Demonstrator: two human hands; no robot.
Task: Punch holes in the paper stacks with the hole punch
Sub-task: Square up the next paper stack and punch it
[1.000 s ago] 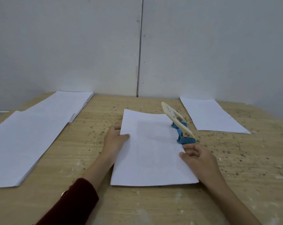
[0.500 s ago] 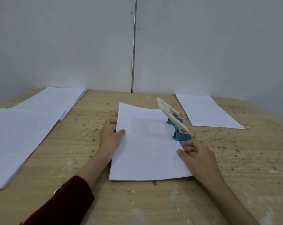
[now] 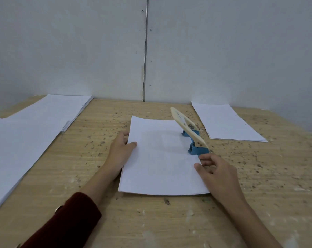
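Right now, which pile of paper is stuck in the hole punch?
The middle stack, held by both hands: its right edge sits in the blue hole punch. The left piles and the far-right pile lie apart from it.

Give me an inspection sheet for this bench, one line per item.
Surface: wooden table, scuffed, speckled with dark bits.
Job's things: middle paper stack, right edge in the blue hole punch, lever raised.
Clutter: left paper stacks; right paper stack.
Grips: left hand pinches the stack's left edge; right hand holds the right edge, below the punch.
Cables: nothing seen.
Surroundings: grey panelled wall.
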